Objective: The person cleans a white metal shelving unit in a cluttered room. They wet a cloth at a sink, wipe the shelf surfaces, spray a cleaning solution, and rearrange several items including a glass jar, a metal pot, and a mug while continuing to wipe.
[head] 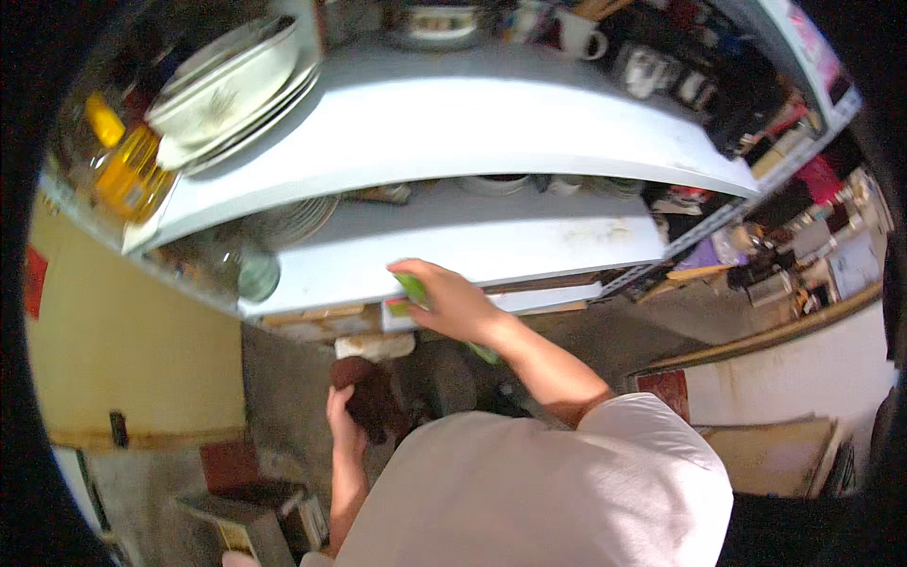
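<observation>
My right hand (453,301) is in front of the lower white shelf (453,248), near its front edge. Its fingers are closed around a bright green item (411,287), perhaps a cloth, which is blurred and mostly covered by the hand. Lower and to the left, my left hand (346,422) grips a dark brown item (368,397) that looks soft, like cloth. It hangs below the shelf level, in front of my body. On the upper white shelf (496,127), stacked white bowls and plates (227,99) stand at the left.
A bottle of yellow liquid (131,173) stands at the upper shelf's left end. A white mug (581,35) is at the back right. The lower shelf holds a greenish glass jar (258,275) and stacked plates (301,220). Boxes (248,503) stand on the floor at lower left.
</observation>
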Tool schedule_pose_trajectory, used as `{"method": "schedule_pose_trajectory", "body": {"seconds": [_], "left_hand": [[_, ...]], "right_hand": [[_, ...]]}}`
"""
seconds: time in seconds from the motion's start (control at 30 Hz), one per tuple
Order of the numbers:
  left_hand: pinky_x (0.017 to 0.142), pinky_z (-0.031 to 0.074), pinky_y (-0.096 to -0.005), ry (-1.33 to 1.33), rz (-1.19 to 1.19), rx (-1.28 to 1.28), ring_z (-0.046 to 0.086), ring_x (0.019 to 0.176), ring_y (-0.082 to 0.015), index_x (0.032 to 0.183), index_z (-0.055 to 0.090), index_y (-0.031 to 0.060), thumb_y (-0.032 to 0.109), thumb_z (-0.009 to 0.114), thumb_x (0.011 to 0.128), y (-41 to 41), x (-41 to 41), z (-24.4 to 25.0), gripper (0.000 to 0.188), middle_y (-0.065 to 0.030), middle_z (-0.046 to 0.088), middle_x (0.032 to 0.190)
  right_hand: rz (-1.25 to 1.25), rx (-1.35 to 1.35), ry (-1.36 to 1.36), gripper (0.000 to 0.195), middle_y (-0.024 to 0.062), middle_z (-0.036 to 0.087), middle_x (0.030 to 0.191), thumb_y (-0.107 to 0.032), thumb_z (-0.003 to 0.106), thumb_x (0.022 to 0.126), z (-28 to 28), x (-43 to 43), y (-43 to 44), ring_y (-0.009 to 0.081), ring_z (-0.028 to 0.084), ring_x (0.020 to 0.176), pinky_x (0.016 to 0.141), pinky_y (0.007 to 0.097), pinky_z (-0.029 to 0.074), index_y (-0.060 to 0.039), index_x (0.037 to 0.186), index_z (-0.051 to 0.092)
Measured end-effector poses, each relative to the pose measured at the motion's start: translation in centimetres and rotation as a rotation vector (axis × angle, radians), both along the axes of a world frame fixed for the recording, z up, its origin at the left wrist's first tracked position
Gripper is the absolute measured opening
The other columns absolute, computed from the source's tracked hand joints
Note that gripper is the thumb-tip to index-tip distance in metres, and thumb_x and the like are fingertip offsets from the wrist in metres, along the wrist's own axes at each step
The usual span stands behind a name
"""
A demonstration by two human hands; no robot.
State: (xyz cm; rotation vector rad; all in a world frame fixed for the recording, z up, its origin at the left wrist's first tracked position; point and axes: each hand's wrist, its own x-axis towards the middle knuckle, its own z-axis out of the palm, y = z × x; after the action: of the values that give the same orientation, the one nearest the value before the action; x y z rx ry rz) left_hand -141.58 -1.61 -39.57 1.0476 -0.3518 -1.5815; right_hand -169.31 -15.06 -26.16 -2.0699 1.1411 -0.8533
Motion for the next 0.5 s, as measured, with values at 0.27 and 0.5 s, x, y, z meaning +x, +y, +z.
{"method": "schedule_pose_trajectory", "body": {"seconds": [0.27,0.5], "left_hand": [[0.104,0.054,-0.0544,-0.156,-0.159,-0.047,0.063,0.128,-0.0376,0.15,0.055,0.0068,0.029,0.065,0.09,-3.9,-1.1,1.4,0.064,-0.0151,0.064,0.139],[0.113,0.049,-0.0528,-0.009,-0.188,-0.172,0.061,0.134,-0.0359,0.149,0.054,0.0051,0.027,0.061,0.101,-8.0,-9.6,1.4,0.053,-0.0156,0.062,0.143]], "right_hand": [[-0.769,-0.886,-0.326,0.064,0.013,0.067,0.103,-0.012,0.08,0.097,26.2,-26.5,2.9,0.0181,0.07,0.076,0.06,0.0316,0.061,-0.012,0.153,0.048],[-1.02,-1.093,0.004,0.073,0.0267,0.063,0.14,-0.012,0.079,0.096,26.6,-40.9,-12.6,0.0387,0.063,0.128,0.107,0.044,0.05,-0.0066,0.159,0.042]]}}
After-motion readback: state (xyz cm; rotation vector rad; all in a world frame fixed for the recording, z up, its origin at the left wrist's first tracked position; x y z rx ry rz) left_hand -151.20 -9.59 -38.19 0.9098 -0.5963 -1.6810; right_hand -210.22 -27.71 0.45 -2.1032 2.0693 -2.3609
